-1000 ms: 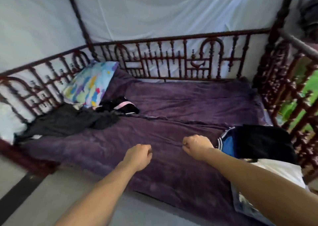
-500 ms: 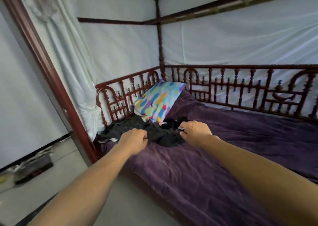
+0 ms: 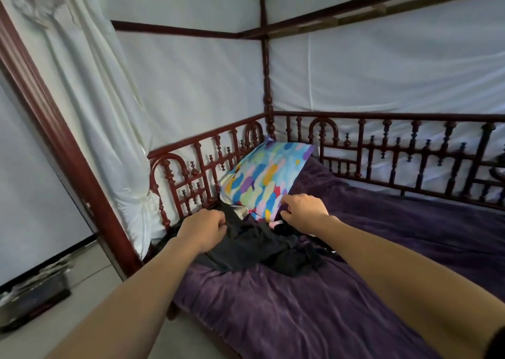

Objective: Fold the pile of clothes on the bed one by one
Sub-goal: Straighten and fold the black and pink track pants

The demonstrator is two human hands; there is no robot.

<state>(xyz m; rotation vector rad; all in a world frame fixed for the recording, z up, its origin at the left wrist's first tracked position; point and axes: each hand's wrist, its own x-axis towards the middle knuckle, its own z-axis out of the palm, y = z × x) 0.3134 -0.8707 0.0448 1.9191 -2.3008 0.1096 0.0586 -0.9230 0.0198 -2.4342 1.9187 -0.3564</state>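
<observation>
**Item: pile of clothes (image 3: 262, 246).** Dark, crumpled garments heaped at the bed's pillow end. They lie directly under and between both hands, on the purple blanket (image 3: 328, 309). A pale pink trim (image 3: 277, 223) shows just below the right fingertips.

**Left hand (image 3: 203, 229).** Knuckles up and fingers curled, resting on the near-left part of the heap. Whether cloth is caught inside the curl cannot be told.

**Right hand (image 3: 303, 211).** Fingers bent downward at the heap's far edge, touching or nearly touching where the clothes meet the pillow (image 3: 266, 178). Whether it pinches anything cannot be told.

**Step in hand (judged).** Choosing and taking up one garment from the heap. No folding has begun on it.

**Next move calls for.** A firm hold on a single piece, lifted free of the tangle and carried to flat blanket for spreading.

**Edges.** The carved railing (image 3: 196, 173) stands close beyond the left hand, with a white curtain (image 3: 109, 129) behind it. The pillow crowds the far side of the right hand, and the bed's edge runs beneath the left forearm.

**Open room.** Bare blanket stretches to the right of the right hand and back towards the person, enough to lay a garment out.
</observation>
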